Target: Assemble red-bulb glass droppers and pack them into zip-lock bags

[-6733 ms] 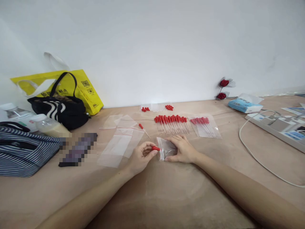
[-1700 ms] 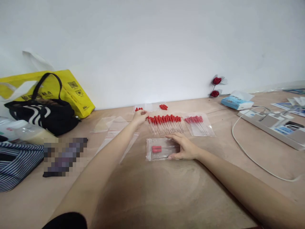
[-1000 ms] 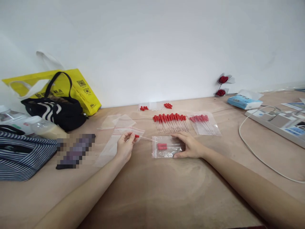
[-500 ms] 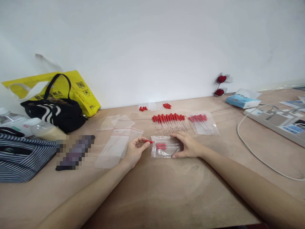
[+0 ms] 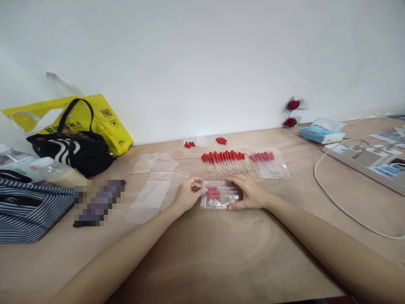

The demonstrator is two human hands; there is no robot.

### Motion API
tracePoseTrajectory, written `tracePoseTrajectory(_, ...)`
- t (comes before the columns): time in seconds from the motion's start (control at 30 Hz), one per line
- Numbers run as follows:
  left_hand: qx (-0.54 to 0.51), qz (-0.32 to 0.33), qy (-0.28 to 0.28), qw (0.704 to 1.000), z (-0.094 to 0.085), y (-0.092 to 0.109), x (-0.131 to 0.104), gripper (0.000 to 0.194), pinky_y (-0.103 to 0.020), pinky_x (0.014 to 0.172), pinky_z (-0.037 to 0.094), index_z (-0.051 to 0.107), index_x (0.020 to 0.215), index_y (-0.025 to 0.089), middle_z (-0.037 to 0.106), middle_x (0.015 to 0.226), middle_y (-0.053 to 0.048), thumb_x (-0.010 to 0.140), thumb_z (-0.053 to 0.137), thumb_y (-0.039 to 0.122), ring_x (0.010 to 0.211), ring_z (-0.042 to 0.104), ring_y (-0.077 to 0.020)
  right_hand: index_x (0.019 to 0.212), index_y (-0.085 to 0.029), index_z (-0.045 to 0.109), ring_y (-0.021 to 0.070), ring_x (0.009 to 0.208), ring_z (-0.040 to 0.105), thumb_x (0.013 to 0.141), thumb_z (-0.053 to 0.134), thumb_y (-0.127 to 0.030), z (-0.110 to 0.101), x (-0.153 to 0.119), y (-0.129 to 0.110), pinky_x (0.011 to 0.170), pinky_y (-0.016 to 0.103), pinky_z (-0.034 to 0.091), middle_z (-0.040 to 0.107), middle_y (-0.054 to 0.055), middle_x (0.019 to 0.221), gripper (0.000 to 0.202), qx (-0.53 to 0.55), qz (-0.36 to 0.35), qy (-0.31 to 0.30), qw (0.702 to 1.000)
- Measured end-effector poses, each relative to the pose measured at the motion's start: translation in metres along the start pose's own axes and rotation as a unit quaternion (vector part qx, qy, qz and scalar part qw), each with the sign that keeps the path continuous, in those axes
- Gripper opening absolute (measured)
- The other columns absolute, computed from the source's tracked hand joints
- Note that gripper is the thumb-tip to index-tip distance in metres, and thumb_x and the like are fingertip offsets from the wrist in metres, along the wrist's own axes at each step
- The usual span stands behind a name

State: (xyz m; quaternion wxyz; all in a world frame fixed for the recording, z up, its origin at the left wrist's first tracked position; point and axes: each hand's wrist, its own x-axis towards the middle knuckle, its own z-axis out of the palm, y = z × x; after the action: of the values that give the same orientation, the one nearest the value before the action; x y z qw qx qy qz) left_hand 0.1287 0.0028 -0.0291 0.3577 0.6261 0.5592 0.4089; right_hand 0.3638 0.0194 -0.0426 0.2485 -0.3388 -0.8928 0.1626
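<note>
Counter (image 5: 209, 253) ran from my forearms back to the wall. Clear bag (image 5: 225, 201) lay flat on it, right between my hands. Long axis left-right, same as the red-bulb droppers (image 5: 214, 195) inside: bulbs toward the left, stems toward the right. Left hand (image 5: 189, 195) was at the bag's left end, fingers curled narrow, thumb tip right by the top bulb; couldn't tell if it was pinching anything. That hand was the nearer one to the bulbs. Right hand (image 5: 248, 194) was spread wide across the other end, thumb at the near edge, fingers at the far edge, stems running toward the palm.

Past that: flat bags (image 5: 155, 190) off to the left, a dropper row (image 5: 223, 158) just beyond the clear bag, stems pointing back toward me, and a filled bag (image 5: 282, 169) right of the row. Farthest, near the wall: two bunches of loose bulbs (image 5: 221, 140).
</note>
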Motion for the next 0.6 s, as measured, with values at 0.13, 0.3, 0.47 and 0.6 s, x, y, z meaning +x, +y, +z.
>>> tracePoseTrajectory(0.13,0.004,-0.035,-0.025,0.999,-0.006,0.002,0.013,0.029,-0.021,0.045,0.038,0.057,0.08,0.018,0.057,0.048,0.006,0.053,0.069,0.019,0.042,0.051,-0.0103,0.122,-0.019,0.042,0.0271,0.103,0.048,0.057,0.065,-0.06,0.0,0.0,0.0,0.085,0.042,0.037,0.053,0.012,0.114,0.08,0.002,0.0,-0.004,1.0)
tracePoseTrajectory(0.3,0.039,-0.058,-0.001,0.998,-0.014,0.008,0.061,0.014,-0.022,0.045,0.035,0.059,0.066,0.016,0.053,0.046,0.004,0.056,0.068,0.018,0.041,0.048,-0.0099,0.121,-0.019,0.043,0.0268,0.102,0.048,0.057,0.064,-0.061,-0.002,0.001,-0.001,0.085,0.042,0.036,0.053,0.012,0.114,0.079,0.001,-0.001,-0.008,1.0)
tracePoseTrajectory(0.47,0.105,-0.05,0.08,0.99,0.013,0.018,0.12,0.016,-0.028,0.067,0.041,0.057,0.06,0.014,0.058,0.063,-0.002,0.063,0.068,0.026,0.072,0.056,-0.0177,0.121,-0.018,0.043,0.0267,0.101,0.049,0.057,0.065,-0.06,-0.003,0.001,-0.003,0.084,0.042,0.036,0.053,0.012,0.112,0.079,0.001,0.002,-0.007,1.0)
tracePoseTrajectory(0.6,0.129,-0.08,0.075,0.986,0.037,0.022,0.145,0.02,-0.036,0.077,0.044,0.06,0.086,0.011,0.059,0.092,-0.007,0.075,0.06,0.029,0.089,0.055,-0.02,0.122,-0.018,0.042,0.0267,0.101,0.049,0.057,0.065,-0.06,-0.002,0.002,-0.001,0.084,0.042,0.037,0.053,0.012,0.112,0.081,0.003,0.001,-0.011,1.0)
